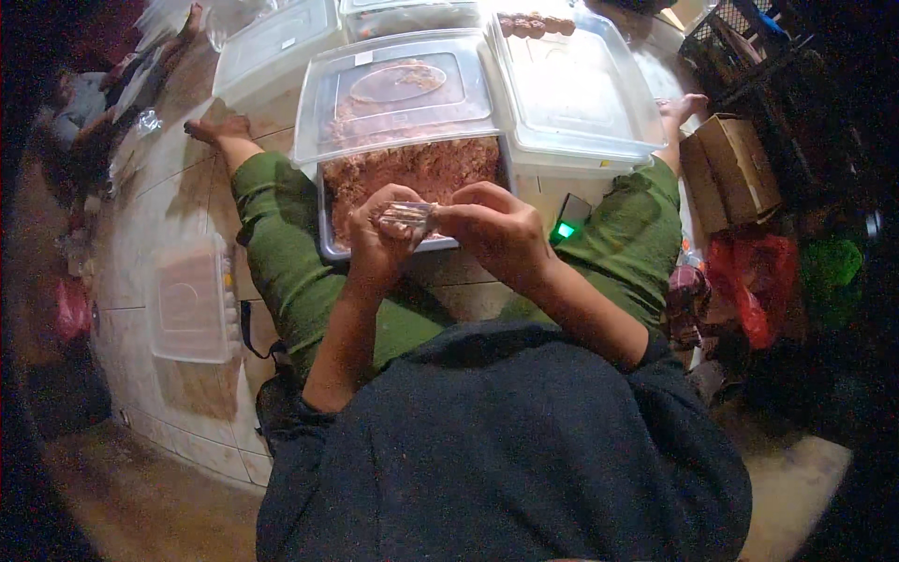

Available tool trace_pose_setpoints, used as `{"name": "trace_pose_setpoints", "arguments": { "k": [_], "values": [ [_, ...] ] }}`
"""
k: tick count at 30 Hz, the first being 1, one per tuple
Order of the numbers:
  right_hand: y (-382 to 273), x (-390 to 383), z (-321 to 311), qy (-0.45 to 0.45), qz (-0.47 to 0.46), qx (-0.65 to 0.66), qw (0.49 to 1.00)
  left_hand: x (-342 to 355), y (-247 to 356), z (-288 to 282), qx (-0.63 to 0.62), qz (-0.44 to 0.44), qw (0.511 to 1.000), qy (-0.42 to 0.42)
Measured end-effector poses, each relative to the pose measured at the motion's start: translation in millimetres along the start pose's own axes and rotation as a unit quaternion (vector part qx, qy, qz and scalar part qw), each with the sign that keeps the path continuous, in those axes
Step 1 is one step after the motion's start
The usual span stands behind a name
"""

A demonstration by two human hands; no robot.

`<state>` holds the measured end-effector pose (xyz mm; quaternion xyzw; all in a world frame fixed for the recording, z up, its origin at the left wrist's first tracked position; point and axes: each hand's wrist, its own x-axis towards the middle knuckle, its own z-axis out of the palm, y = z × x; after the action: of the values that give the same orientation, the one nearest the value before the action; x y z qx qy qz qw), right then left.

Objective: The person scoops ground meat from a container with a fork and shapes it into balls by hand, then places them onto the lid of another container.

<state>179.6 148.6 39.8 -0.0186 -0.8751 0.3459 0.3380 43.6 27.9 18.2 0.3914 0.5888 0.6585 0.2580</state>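
Both hands meet above the near edge of a tub (325,225) of reddish-brown, crumbly mixture (412,169). My left hand (377,242) is closed around a small clear, ridged piece (406,216) with pale brown stuff on or in it; its exact kind I cannot make out. The fingers of my right hand (501,225) pinch the right end of that piece, and the fingertips partly hide it. A clear plastic lid (398,98) covers the far part of the tub, leaving the mixture near my hands exposed.
Right of the tub stands a clear container (581,103) with brown rounded lumps (536,25) at its far end. More clear containers (276,42) stand behind. A clear lid (192,298) lies on the tiled floor at left. A cardboard box (735,169) and a red bag (752,281) are at right.
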Motion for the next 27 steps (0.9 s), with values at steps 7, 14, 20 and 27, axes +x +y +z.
{"name": "trace_pose_setpoints", "arguments": {
  "k": [7, 14, 20, 27],
  "values": [
    [-10, 15, -13, -0.040, -0.016, -0.075, 0.996, 0, 8, 0, 0.019, 0.014, 1.000, 0.020],
    [-9, 23, -25, -0.086, 0.030, -0.020, 0.996, 1, -11, -4, 0.013, 0.028, 0.999, 0.040],
    [13, 18, -32, -0.013, 0.062, 0.049, 0.997, -2, 1, -1, 0.088, 0.008, 0.996, -0.006],
    [10, 12, -23, -0.017, 0.108, 0.096, 0.989, -1, 4, 5, 0.104, 0.087, 0.991, -0.003]
  ]
}}
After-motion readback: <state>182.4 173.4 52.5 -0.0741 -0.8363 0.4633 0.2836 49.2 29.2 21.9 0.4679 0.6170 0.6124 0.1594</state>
